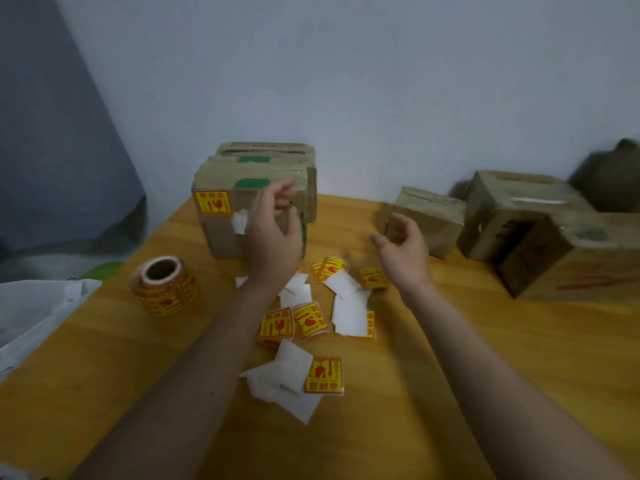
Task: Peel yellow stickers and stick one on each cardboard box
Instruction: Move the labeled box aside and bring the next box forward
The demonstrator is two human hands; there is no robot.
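Observation:
A stack of cardboard boxes (221,233) stands at the table's far middle; the front box bears a yellow sticker (212,203) on its upper left face. My left hand (273,237) is raised before this box with fingers loosely curled, a white scrap of backing paper (239,221) beside its thumb. My right hand (403,251) hovers to the right, fingers relaxed and holding nothing. Loose yellow stickers (277,327) and white backing pieces (349,313) lie scattered on the table between my arms. A roll of yellow stickers (164,285) stands at the left.
Three more cardboard boxes sit at the right: a small one (429,223), a middle one (509,216) and a larger one (581,261). A white plastic bag (38,306) lies at the table's left edge. The wall stands close behind the wooden table (485,341).

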